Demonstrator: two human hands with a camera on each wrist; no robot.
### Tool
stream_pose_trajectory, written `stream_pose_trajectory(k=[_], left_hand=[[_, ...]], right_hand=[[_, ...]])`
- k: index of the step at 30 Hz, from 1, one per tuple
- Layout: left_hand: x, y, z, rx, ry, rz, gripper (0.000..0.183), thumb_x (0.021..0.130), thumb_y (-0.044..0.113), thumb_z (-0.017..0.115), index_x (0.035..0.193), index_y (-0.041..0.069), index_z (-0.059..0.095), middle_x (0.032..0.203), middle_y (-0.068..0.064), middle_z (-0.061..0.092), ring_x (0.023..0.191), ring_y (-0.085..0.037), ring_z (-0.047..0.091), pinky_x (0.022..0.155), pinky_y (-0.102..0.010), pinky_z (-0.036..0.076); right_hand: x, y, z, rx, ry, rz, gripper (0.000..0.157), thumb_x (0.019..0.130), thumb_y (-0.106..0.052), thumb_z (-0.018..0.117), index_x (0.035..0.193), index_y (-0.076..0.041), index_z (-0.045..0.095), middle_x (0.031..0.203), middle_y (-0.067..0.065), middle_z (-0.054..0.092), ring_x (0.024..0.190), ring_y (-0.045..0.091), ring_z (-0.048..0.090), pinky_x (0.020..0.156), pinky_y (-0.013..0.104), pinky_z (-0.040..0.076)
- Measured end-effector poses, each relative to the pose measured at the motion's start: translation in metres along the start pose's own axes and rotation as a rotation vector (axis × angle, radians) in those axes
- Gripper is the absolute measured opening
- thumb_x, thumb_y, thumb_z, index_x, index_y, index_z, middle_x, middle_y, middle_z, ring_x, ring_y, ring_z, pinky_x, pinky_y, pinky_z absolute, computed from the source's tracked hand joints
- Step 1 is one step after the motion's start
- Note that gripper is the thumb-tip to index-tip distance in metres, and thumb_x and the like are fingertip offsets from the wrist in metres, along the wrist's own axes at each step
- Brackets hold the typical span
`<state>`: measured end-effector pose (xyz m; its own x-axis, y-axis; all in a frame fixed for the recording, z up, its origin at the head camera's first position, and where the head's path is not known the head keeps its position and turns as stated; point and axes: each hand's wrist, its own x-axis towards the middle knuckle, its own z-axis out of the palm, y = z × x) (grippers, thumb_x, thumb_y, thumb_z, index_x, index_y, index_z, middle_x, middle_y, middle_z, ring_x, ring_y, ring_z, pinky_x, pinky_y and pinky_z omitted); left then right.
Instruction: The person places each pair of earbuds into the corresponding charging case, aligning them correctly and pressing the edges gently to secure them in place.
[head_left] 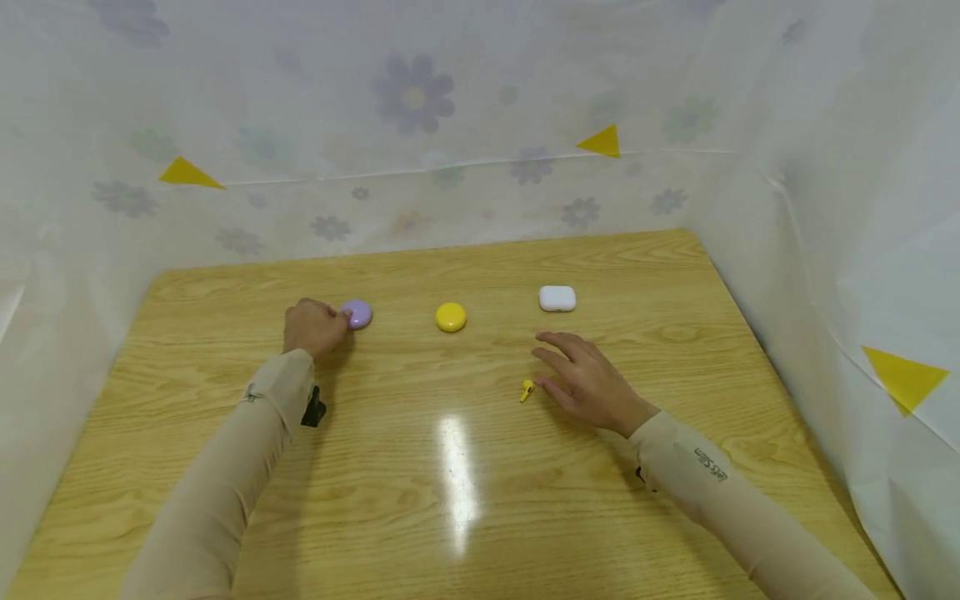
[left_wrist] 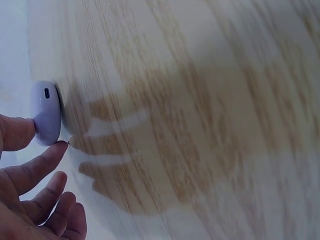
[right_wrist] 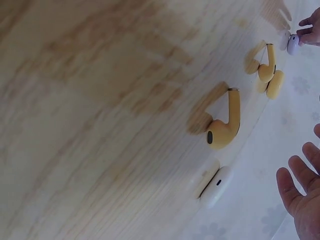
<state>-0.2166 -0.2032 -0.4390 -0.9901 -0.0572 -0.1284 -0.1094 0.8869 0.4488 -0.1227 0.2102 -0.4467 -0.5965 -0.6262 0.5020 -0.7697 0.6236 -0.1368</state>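
Note:
My left hand (head_left: 313,327) pinches the near-left edge of a rounded purple earbud case (head_left: 357,314) between thumb and index finger. In the left wrist view, the purple case (left_wrist: 47,112) shows a small charging port. Fingers spread and holding nothing, my right hand (head_left: 588,382) hovers just right of a yellow earbud (head_left: 527,390). Two yellow earbuds lie on the table in the right wrist view: a nearer earbud (right_wrist: 226,122) and a farther earbud (right_wrist: 268,67) beside the yellow case. Only one earbud can be made out in the head view.
A round yellow case (head_left: 451,317) sits mid-table, with a white earbud case (head_left: 557,298) to its right near the back. White flower-patterned sheeting (head_left: 412,200) surrounds the wooden table (head_left: 375,500) at the back and sides. Yellow triangles (head_left: 602,142) are fixed to the sheeting.

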Motion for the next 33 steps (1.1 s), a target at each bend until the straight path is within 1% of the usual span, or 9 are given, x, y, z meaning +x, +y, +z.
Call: stream_pose_trajectory(k=[3, 4, 11, 13, 19, 22, 26, 30, 33], left_hand=[[0.0, -0.001, 0.0, 0.004, -0.001, 0.016, 0.045, 0.096, 0.032, 0.046, 0.094, -0.004, 0.073, 0.108, -0.026, 0.068, 0.109, -0.042, 0.056, 0.106, -0.056, 0.031], [0.0, -0.001, 0.001, -0.003, -0.001, 0.017, 0.044, 0.096, 0.032, 0.047, 0.096, -0.004, 0.073, 0.109, -0.026, 0.067, 0.11, -0.042, 0.055, 0.106, -0.056, 0.031], [-0.001, -0.001, 0.002, -0.026, 0.008, 0.022, 0.042, 0.096, 0.031, 0.048, 0.1, -0.003, 0.072, 0.112, -0.025, 0.065, 0.115, -0.041, 0.052, 0.109, -0.056, 0.029], [0.0, -0.001, 0.002, -0.029, 0.011, 0.023, 0.042, 0.096, 0.031, 0.048, 0.102, -0.004, 0.071, 0.114, -0.026, 0.064, 0.117, -0.04, 0.05, 0.109, -0.056, 0.028], [-0.001, 0.004, 0.002, -0.013, 0.063, 0.064, 0.042, 0.096, 0.031, 0.049, 0.105, -0.004, 0.069, 0.12, -0.025, 0.062, 0.126, -0.038, 0.044, 0.109, -0.053, 0.026], [-0.004, 0.011, 0.003, -0.034, 0.093, 0.101, 0.04, 0.095, 0.029, 0.05, 0.108, -0.005, 0.067, 0.126, -0.026, 0.058, 0.127, -0.04, 0.043, 0.108, -0.054, 0.028], [-0.011, 0.025, 0.007, -0.108, 0.124, 0.144, 0.037, 0.094, 0.027, 0.055, 0.11, -0.004, 0.067, 0.131, -0.025, 0.053, 0.124, -0.043, 0.042, 0.104, -0.057, 0.032], [-0.019, 0.041, 0.013, -0.171, 0.151, 0.21, 0.035, 0.092, 0.027, 0.06, 0.11, -0.003, 0.067, 0.129, -0.021, 0.054, 0.121, -0.041, 0.044, 0.101, -0.055, 0.036], [-0.026, 0.053, 0.018, -0.209, 0.155, 0.268, 0.034, 0.091, 0.026, 0.063, 0.11, -0.002, 0.067, 0.127, -0.02, 0.055, 0.119, -0.04, 0.045, 0.101, -0.054, 0.038]], right_hand=[[0.0, -0.001, 0.0, 0.0, -0.005, 0.003, 0.047, 0.077, -0.018, 0.077, 0.117, 0.0, 0.062, 0.126, 0.021, 0.058, 0.115, 0.037, 0.058, 0.092, 0.053, 0.049], [0.0, -0.001, 0.0, 0.0, -0.005, 0.002, 0.044, 0.08, -0.02, 0.075, 0.117, 0.0, 0.062, 0.126, 0.021, 0.058, 0.114, 0.037, 0.058, 0.092, 0.053, 0.049], [-0.001, -0.001, -0.001, 0.0, -0.008, 0.001, 0.043, 0.081, -0.019, 0.074, 0.118, -0.001, 0.062, 0.126, 0.022, 0.058, 0.114, 0.038, 0.058, 0.091, 0.053, 0.05], [-0.001, -0.001, -0.001, 0.002, -0.006, 0.0, 0.041, 0.084, -0.021, 0.072, 0.118, -0.001, 0.061, 0.126, 0.022, 0.058, 0.114, 0.038, 0.058, 0.091, 0.053, 0.05], [-0.002, 0.0, 0.001, 0.005, 0.008, 0.0, 0.041, 0.083, -0.021, 0.072, 0.118, -0.001, 0.062, 0.126, 0.021, 0.059, 0.114, 0.038, 0.058, 0.09, 0.054, 0.05], [-0.002, 0.001, 0.001, 0.007, 0.005, 0.001, 0.04, 0.085, -0.022, 0.07, 0.118, -0.001, 0.062, 0.126, 0.021, 0.059, 0.113, 0.038, 0.058, 0.091, 0.054, 0.05], [-0.003, 0.001, 0.001, 0.011, 0.001, 0.003, 0.041, 0.084, -0.021, 0.072, 0.117, -0.001, 0.061, 0.125, 0.021, 0.059, 0.113, 0.038, 0.058, 0.09, 0.054, 0.05], [-0.003, 0.001, 0.002, 0.012, 0.01, 0.002, 0.045, 0.077, -0.018, 0.077, 0.116, -0.001, 0.062, 0.125, 0.022, 0.059, 0.113, 0.038, 0.059, 0.088, 0.054, 0.051], [-0.003, 0.001, 0.002, 0.013, 0.018, -0.002, 0.045, 0.076, -0.018, 0.078, 0.115, -0.001, 0.063, 0.124, 0.022, 0.06, 0.113, 0.038, 0.059, 0.088, 0.053, 0.051]])
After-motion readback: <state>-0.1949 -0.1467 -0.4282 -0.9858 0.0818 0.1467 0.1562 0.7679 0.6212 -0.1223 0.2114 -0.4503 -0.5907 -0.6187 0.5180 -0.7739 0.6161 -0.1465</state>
